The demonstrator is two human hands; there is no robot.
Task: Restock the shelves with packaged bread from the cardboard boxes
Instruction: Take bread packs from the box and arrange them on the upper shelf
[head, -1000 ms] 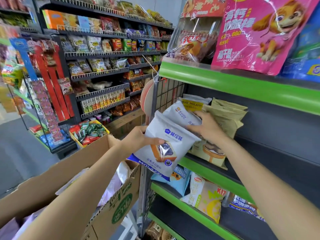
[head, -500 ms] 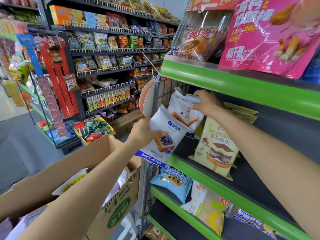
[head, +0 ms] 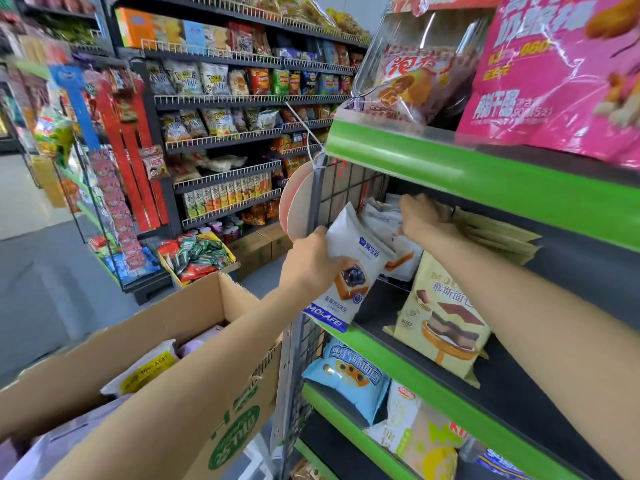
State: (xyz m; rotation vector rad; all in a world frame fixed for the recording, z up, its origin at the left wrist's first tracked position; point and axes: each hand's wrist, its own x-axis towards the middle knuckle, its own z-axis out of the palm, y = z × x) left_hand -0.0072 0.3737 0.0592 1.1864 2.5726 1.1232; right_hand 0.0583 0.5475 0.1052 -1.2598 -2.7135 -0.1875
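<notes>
My left hand (head: pixel 311 263) grips a white blueberry bread packet (head: pixel 353 271) at the left end of the middle shelf (head: pixel 450 389), its lower edge hanging past the green shelf lip. My right hand (head: pixel 424 216) reaches deeper into the same shelf and holds the top of another white bread packet (head: pixel 384 220) standing against the wire side panel. Beside them stand tan mousse bread bags (head: pixel 446 320). An open cardboard box (head: pixel 207 375) sits below my left arm, with a white and yellow packet (head: pixel 145 370) inside.
A wire mesh panel (head: pixel 332 188) closes the shelf's left end. The upper shelf (head: pixel 485 174) carries a pink bag and a clear bread bag. Lower shelves hold blue and yellow packets (head: pixel 349 379). Snack racks line the aisle at left.
My right hand has pushed the second white packet up and back into the shelf corner. My left hand has raised the blueberry packet closer to the shelf.
</notes>
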